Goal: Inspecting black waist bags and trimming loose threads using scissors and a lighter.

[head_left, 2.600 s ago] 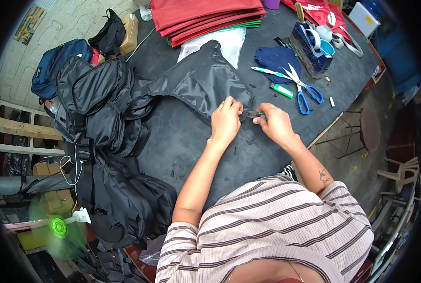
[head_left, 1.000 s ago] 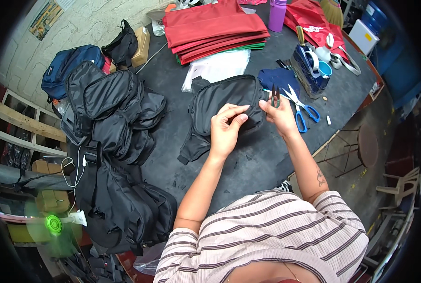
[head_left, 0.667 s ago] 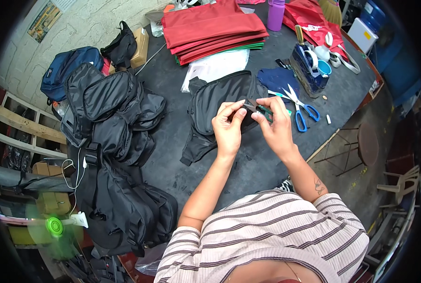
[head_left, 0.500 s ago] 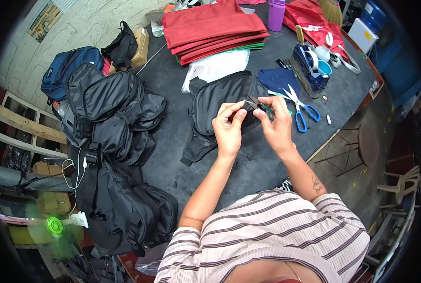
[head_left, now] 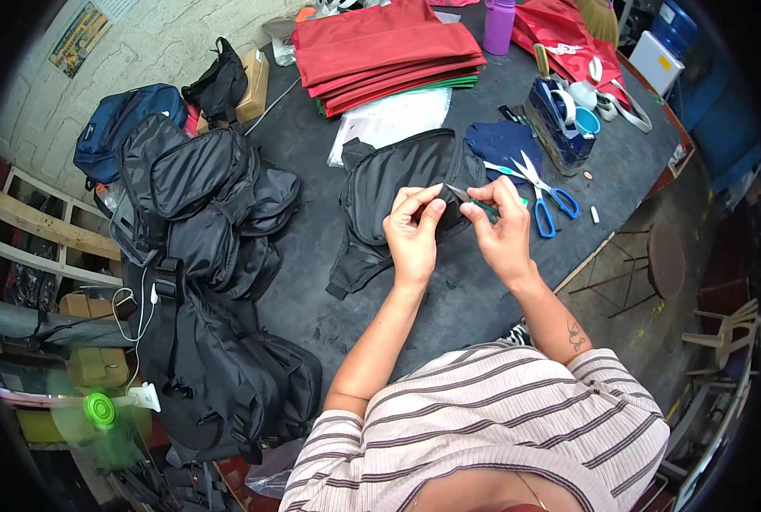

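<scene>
A black fabric pouch [head_left: 389, 183] lies half folded on the dark table [head_left: 312, 282]. My left hand [head_left: 412, 230] pinches its near edge between thumb and fingers. My right hand [head_left: 504, 230] pinches the same edge from the right, close to the left hand, and a small green tool [head_left: 488, 207] shows at its fingertips. Whether the right hand holds that tool or only the fabric I cannot tell. Blue-handled scissors [head_left: 543, 192] lie just right of my right hand.
A pile of black bags [head_left: 201, 256] fills the table's left side, with a blue backpack [head_left: 116, 128] behind. Folded red fabric [head_left: 385, 51], a white sheet [head_left: 393, 119], a purple bottle [head_left: 498, 15] and a blue organiser [head_left: 560, 119] stand at the back. A stool [head_left: 662, 260] is off the right edge.
The black pouch has been folded smaller and drawn toward the table's middle. My hands have come closer together on its edge, and the view has shifted forward.
</scene>
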`<state>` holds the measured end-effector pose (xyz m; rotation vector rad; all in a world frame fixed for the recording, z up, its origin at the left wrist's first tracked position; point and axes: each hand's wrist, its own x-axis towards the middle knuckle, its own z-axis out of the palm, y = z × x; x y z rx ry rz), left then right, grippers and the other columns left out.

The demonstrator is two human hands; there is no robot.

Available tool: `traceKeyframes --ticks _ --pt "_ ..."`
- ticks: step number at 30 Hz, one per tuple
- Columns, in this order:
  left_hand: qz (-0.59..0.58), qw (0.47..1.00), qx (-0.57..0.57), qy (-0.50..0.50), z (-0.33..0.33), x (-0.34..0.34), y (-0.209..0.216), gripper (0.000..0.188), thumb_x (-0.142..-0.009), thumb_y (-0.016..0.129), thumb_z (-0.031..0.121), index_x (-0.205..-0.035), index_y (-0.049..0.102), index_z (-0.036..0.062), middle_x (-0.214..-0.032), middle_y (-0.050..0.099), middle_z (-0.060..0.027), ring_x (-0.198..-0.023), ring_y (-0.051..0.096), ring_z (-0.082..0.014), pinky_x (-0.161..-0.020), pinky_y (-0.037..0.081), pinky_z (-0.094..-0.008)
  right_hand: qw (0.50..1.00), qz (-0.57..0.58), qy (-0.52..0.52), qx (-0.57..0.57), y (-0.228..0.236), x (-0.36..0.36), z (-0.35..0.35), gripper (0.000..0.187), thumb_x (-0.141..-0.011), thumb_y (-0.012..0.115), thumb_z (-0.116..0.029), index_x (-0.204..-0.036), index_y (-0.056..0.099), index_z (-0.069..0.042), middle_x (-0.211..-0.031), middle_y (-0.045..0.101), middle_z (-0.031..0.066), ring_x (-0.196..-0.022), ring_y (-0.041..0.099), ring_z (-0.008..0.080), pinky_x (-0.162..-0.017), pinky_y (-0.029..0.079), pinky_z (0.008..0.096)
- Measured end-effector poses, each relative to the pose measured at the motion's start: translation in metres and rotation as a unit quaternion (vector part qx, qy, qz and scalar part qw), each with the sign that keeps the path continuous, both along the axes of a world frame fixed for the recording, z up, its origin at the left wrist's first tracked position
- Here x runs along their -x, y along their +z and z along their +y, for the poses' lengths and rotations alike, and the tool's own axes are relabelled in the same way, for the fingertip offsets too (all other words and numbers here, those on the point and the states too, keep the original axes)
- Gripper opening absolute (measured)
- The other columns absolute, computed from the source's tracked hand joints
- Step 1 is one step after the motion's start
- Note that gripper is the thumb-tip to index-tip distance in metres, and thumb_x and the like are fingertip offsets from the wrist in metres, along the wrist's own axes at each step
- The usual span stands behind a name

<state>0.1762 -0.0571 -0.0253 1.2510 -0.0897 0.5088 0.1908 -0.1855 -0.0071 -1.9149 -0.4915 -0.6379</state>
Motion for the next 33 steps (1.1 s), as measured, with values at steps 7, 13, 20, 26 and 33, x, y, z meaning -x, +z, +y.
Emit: traceKeyframes --ticks 7,13,20,26,33 --pt "-0.004 0.978 -0.2 0.059 -0.008 0.001 -0.003 0.015 -0.073 0.065 -0.001 -0.088 0.065 0.0005 -0.074 0.055 -0.0048 -0.069 0.051 -0.014 -0.063 0.042 -0.0245 0.911 0.295 0.126 -0.261 -0.002 -0.016 -0.015 0.02 -0.082 0.064 -0.013 -0.093 0.051 -0.003 -0.08 0.053 -0.0005 -0.069 0.049 0.0043 -0.062 0.04 0.0184" --pt "-0.058 0.893 -0.433 0.11 -0.029 0.009 -0.064 0.015 -0.067 0.069 0.01 -0.067 0.054 0.0079 -0.07 0.051 -0.0046 -0.068 0.049 -0.023 -0.065 0.036 -0.0353 0.913 0.398 0.068 -0.061 -0.074 -0.038 -0.036 0.027 -0.073 0.071 -0.015 -0.082 0.046 -0.008 -0.06 0.05 -0.0026 -0.05 0.042 0.0032 -0.042 0.029 0.0192" --pt "-0.162 0.842 -0.499 0.125 -0.031 0.01 -0.089 0.016 -0.066 0.067 0.004 -0.064 0.051 0.0064 -0.064 0.045 -0.0065 -0.062 0.046 -0.0242 -0.059 0.035 -0.0351 0.687 0.538 0.192 -0.45 -0.101 -0.029 -0.044 0.026 -0.078 0.053 0.009 -0.089 0.04 -0.009 -0.064 0.043 -0.0002 -0.046 0.035 0.0057 -0.042 0.029 0.0214" --pt "-0.196 0.847 -0.476 0.134 -0.031 0.006 -0.093 0.019 -0.064 0.066 0.0 -0.06 0.048 0.0058 -0.06 0.041 -0.0069 -0.056 0.044 -0.0241 -0.054 0.035 -0.0354 0.904 0.357 0.099 -0.213 -0.105 -0.009 -0.051 0.016 -0.085 0.059 -0.013 -0.094 0.048 -0.005 -0.073 0.051 0.0041 -0.054 0.047 0.0125 -0.048 0.037 0.0268" --pt "-0.17 0.848 -0.483 0.139 -0.028 0.006 -0.097 0.017 -0.067 0.063 0.003 -0.062 0.048 0.006 -0.063 0.041 -0.0073 -0.059 0.045 -0.0245 -0.056 0.036 -0.036 0.972 0.111 -0.048 0.203 -0.07 0.025 -0.049 0.026 -0.069 0.071 -0.018 -0.088 0.059 -0.005 -0.082 0.054 0.007 -0.068 0.057 0.028 -0.061 0.045 0.0368"
